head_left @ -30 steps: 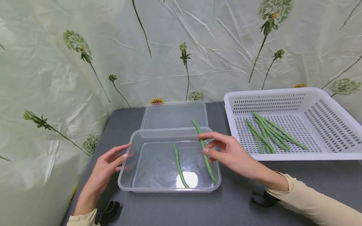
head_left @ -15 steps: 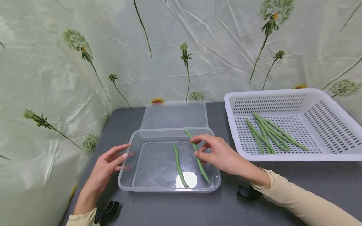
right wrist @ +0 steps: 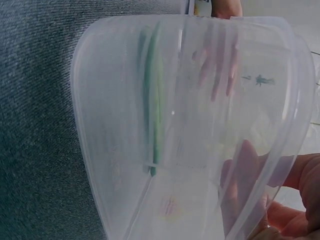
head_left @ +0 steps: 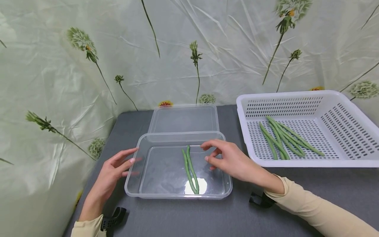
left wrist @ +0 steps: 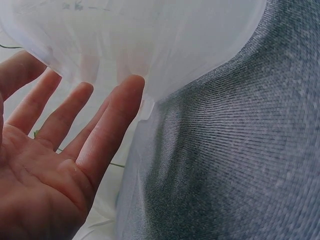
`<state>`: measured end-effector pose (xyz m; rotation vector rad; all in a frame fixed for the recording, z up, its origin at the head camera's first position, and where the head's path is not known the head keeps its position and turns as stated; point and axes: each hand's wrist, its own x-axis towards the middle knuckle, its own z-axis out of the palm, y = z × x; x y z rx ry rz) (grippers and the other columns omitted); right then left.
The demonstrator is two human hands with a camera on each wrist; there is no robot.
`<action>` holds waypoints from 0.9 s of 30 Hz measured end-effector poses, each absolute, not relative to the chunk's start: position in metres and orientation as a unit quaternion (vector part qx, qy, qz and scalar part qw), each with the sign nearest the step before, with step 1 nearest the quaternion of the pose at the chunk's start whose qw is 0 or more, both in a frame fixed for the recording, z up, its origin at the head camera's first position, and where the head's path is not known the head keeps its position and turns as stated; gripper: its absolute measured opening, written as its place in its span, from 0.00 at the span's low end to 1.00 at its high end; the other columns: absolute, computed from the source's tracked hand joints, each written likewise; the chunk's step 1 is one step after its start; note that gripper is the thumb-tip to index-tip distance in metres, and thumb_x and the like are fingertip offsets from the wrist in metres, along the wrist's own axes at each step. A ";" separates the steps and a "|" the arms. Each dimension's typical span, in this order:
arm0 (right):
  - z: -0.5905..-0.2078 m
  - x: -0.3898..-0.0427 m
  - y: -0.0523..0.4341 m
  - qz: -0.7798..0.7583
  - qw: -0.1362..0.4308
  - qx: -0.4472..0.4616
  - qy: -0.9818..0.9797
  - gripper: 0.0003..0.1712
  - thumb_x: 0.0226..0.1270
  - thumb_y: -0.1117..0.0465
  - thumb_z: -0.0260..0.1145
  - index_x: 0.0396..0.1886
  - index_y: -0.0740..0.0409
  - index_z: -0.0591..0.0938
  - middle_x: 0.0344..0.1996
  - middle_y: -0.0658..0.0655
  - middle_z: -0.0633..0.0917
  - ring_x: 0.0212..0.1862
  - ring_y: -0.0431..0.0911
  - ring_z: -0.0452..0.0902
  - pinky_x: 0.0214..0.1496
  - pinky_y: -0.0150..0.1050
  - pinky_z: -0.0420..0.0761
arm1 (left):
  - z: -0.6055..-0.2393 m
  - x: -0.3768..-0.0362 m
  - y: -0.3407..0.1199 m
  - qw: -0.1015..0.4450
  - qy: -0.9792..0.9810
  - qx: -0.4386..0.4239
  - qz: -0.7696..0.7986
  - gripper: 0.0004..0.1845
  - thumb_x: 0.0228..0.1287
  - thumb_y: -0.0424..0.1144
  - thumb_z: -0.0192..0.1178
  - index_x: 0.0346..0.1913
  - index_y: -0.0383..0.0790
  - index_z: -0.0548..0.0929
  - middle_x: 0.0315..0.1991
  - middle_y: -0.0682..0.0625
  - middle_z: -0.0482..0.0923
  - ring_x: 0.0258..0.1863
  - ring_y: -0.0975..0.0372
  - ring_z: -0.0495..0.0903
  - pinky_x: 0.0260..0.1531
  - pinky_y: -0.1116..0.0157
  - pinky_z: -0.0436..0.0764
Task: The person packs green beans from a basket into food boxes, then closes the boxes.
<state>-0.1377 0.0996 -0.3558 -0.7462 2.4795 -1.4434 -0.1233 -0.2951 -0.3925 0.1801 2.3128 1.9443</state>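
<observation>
Two green beans lie side by side, touching, on the floor of the clear plastic container at the middle of the grey bench; through the container wall in the right wrist view they blur into green streaks. The right hand hovers over the container's right half, fingers loosely curled and holding nothing. The left hand has its fingers spread straight against the container's left wall; its wrist view is mostly palm and cloudy plastic. A clear lid lies just behind the container. The white slotted basket to the right, cut off at the frame edge, holds a bundle of beans. A crinkled flower-printed sheet backs the bench.
</observation>
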 end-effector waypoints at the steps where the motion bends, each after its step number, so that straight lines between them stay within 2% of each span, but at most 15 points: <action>1: -0.356 -0.138 0.100 -0.487 0.088 -0.250 0.832 0.21 0.68 0.65 0.67 0.59 0.48 0.78 0.52 0.50 0.81 0.30 0.38 0.84 0.31 0.37 0.84 | -0.392 -0.124 -0.295 0.057 0.763 0.060 0.641 0.23 0.74 0.35 0.57 0.68 0.34 0.71 0.65 0.52 0.73 0.55 0.62 0.80 0.40 0.53 0.86; 5: -0.357 -0.137 0.103 -0.499 0.090 -0.248 0.825 0.21 0.69 0.64 0.66 0.60 0.46 0.78 0.52 0.48 0.80 0.31 0.41 0.85 0.31 0.38 0.83 | -0.392 -0.125 -0.294 0.058 0.765 0.062 0.639 0.23 0.73 0.35 0.57 0.67 0.34 0.71 0.65 0.51 0.73 0.55 0.62 0.80 0.40 0.53 0.86; 8: -0.359 -0.136 0.105 -0.526 0.099 -0.242 0.809 0.20 0.69 0.62 0.67 0.59 0.44 0.78 0.52 0.49 0.80 0.33 0.47 0.85 0.33 0.42 0.84 | -0.392 -0.126 -0.294 0.059 0.763 0.063 0.641 0.23 0.73 0.35 0.57 0.68 0.34 0.71 0.65 0.51 0.72 0.56 0.62 0.80 0.41 0.53 0.86; 13: -0.359 -0.132 0.111 -0.600 0.112 -0.234 0.757 0.20 0.69 0.63 0.67 0.59 0.50 0.78 0.52 0.54 0.81 0.38 0.57 0.84 0.39 0.50 0.85 | -0.394 -0.123 -0.294 0.056 0.757 0.065 0.648 0.23 0.73 0.34 0.57 0.68 0.33 0.71 0.66 0.51 0.72 0.56 0.61 0.79 0.41 0.53 0.85; 16: -0.355 -0.129 0.118 -0.622 0.101 -0.235 0.740 0.21 0.68 0.65 0.67 0.59 0.54 0.78 0.52 0.57 0.81 0.40 0.56 0.84 0.40 0.50 0.85 | -0.395 -0.122 -0.294 0.058 0.755 0.065 0.650 0.23 0.73 0.34 0.56 0.68 0.33 0.71 0.66 0.51 0.72 0.57 0.61 0.79 0.41 0.53 0.85; 20: -0.347 -0.121 0.126 -0.633 0.092 -0.239 0.730 0.20 0.68 0.66 0.67 0.59 0.53 0.78 0.53 0.56 0.80 0.42 0.52 0.83 0.41 0.48 0.85 | -0.394 -0.121 -0.294 0.057 0.752 0.065 0.653 0.23 0.73 0.34 0.56 0.68 0.33 0.71 0.66 0.50 0.72 0.57 0.60 0.79 0.41 0.53 0.85; 27: -0.329 -0.110 0.137 -0.639 0.076 -0.255 0.722 0.21 0.68 0.69 0.66 0.59 0.56 0.78 0.55 0.57 0.79 0.43 0.52 0.82 0.42 0.49 0.85 | -0.392 -0.124 -0.295 0.059 0.755 0.071 0.650 0.23 0.74 0.33 0.56 0.68 0.33 0.71 0.66 0.51 0.73 0.57 0.60 0.80 0.41 0.52 0.85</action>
